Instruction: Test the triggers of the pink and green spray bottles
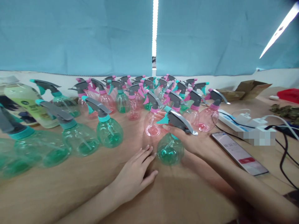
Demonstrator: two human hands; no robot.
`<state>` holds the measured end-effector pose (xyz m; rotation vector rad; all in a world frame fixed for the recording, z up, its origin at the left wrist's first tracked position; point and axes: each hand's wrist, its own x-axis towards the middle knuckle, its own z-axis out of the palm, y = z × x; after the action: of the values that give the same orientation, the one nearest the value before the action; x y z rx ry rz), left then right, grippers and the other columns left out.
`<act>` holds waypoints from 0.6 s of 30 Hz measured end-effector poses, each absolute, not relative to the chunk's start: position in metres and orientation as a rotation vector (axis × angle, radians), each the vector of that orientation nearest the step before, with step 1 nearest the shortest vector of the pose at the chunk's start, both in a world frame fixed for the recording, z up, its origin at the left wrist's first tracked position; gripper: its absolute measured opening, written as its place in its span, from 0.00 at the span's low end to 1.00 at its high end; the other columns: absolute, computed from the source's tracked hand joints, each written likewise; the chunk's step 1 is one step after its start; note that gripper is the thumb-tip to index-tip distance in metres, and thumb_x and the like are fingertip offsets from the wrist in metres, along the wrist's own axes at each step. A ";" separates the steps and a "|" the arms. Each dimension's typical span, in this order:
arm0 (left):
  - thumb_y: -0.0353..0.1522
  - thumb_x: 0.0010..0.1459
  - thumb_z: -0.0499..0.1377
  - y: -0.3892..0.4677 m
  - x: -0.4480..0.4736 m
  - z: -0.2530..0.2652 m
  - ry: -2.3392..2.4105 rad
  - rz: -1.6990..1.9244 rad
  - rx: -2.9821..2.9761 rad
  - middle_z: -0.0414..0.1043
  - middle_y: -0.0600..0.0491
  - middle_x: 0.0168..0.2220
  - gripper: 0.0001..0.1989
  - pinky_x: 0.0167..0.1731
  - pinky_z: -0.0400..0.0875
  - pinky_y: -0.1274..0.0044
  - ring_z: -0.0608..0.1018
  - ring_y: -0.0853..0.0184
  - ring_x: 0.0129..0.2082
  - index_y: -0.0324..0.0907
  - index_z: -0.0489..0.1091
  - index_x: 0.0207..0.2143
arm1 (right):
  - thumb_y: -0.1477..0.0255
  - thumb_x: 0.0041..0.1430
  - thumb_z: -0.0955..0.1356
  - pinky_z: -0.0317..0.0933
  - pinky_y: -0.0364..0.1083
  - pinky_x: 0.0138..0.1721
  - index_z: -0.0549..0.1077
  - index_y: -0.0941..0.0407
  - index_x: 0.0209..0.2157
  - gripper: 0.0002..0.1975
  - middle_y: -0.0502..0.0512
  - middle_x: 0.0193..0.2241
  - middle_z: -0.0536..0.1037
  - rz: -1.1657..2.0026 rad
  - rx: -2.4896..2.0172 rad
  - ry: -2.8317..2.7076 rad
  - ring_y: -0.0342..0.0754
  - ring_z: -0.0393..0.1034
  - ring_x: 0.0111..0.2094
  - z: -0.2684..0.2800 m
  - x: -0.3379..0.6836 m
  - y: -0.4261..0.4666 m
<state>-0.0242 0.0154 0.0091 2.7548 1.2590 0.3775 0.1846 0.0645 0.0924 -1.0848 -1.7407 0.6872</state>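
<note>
A green spray bottle [170,152] with a grey and turquoise trigger head stands upright on the table in front of me. My right hand [179,134] is closed around its neck, just under the head, with some fingers partly hidden behind the trigger. Flat on the tabletop, left of that bottle and apart from it, rests my left hand [140,171], fingers stretched and thumb apart, holding nothing. Right behind the held bottle stands a pink spray bottle [152,129]. Another green spray bottle [109,133] is beyond my left hand.
Several pink and green spray bottles crowd the back, with more green ones at left beside a large labelled bottle [30,102]. On the right lie a phone [239,154], a power strip [233,121] with cables and a cardboard box [251,88]. A blue curtain [77,37] hangs behind.
</note>
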 end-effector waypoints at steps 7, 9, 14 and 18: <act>0.41 0.66 0.54 0.016 -0.024 0.010 1.258 0.352 2.796 0.58 0.43 0.64 0.25 0.60 0.59 0.62 0.61 0.55 0.64 0.36 0.62 0.60 | 0.70 0.52 0.65 0.61 0.46 0.28 0.73 0.52 0.30 0.04 0.48 0.22 0.71 0.871 -0.954 -1.711 0.46 0.65 0.25 0.090 0.183 0.067; 0.41 0.66 0.54 0.016 -0.024 0.009 1.262 0.344 2.802 0.57 0.42 0.64 0.25 0.60 0.59 0.62 0.61 0.54 0.63 0.36 0.61 0.60 | 0.70 0.52 0.65 0.61 0.47 0.29 0.73 0.51 0.31 0.06 0.48 0.23 0.71 0.882 -0.916 -1.732 0.46 0.65 0.25 0.095 0.182 0.066; 0.41 0.66 0.53 0.016 -0.025 0.008 1.261 0.385 2.807 0.57 0.43 0.64 0.25 0.60 0.59 0.63 0.62 0.55 0.63 0.36 0.62 0.59 | 0.73 0.48 0.65 0.59 0.46 0.26 0.69 0.51 0.25 0.02 0.45 0.16 0.63 0.831 -0.958 -1.716 0.44 0.59 0.20 0.098 0.183 0.065; 0.41 0.66 0.54 0.016 -0.025 0.007 1.256 0.374 2.820 0.58 0.42 0.64 0.25 0.60 0.59 0.63 0.62 0.55 0.63 0.36 0.63 0.59 | 0.72 0.49 0.64 0.55 0.45 0.24 0.64 0.52 0.21 0.05 0.46 0.17 0.63 0.786 -0.983 -1.704 0.45 0.57 0.21 0.098 0.185 0.062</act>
<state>-0.0248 0.0161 0.0071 2.8197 1.2557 0.3736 0.1849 0.0622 0.0980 -0.9831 -1.7043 0.7861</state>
